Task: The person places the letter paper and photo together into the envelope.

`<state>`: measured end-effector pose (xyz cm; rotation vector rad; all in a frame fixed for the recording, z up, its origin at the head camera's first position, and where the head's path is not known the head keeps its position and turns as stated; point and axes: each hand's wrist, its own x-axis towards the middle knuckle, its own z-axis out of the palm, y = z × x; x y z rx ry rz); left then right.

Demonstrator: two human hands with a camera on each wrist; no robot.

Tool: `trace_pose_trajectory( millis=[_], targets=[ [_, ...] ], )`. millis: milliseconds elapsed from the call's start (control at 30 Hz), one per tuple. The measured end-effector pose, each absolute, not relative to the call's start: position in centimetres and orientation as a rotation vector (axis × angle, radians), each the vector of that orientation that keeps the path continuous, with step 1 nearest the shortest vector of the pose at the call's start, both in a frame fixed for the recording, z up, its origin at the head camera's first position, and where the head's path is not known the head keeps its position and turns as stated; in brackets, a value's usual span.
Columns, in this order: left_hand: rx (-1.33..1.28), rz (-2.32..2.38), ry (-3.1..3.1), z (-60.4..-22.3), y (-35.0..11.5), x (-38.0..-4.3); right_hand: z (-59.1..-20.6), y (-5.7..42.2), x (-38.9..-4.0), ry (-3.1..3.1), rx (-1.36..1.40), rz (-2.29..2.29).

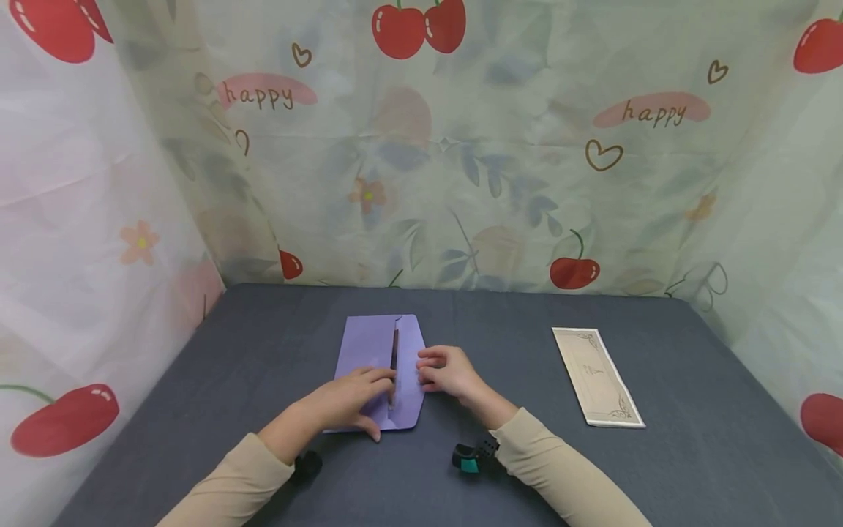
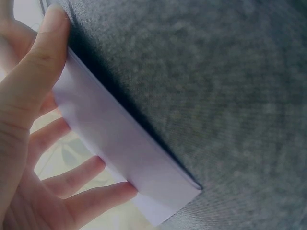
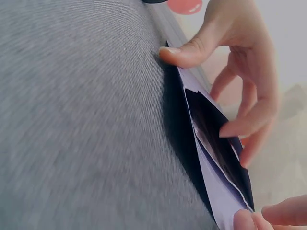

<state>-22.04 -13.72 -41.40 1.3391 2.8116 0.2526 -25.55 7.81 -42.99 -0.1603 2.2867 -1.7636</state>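
Two hands work one purple envelope (image 1: 382, 366) lying flat mid-desk. The left hand (image 1: 349, 399) presses it with nearly straight fingers (image 2: 91, 167); the right hand (image 1: 448, 372) has curled fingers (image 3: 249, 124) pinching its open flap. Right of them lies one cream card (image 1: 596, 375). The grey desk (image 1: 691, 439) is enclosed by cherry-print curtains (image 1: 500, 161).

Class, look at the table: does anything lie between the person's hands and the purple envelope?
No. Both the left hand and the right hand already touch the purple envelope. The cream card lies well off to the right.
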Motion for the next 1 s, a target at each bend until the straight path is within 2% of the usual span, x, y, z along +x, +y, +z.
trace_pose_trajectory(
  millis=[400, 1000],
  targets=[
    [1.382, 0.269, 2.819, -41.6, -13.8, -22.0, -42.5, 12.3, -25.2, 2.355, -0.125, -1.696],
    [1.346, 0.278, 2.812, -41.4, -13.8, -21.9, -41.2, 22.8, -26.1, 2.634, 0.019, -1.567]
  ],
)
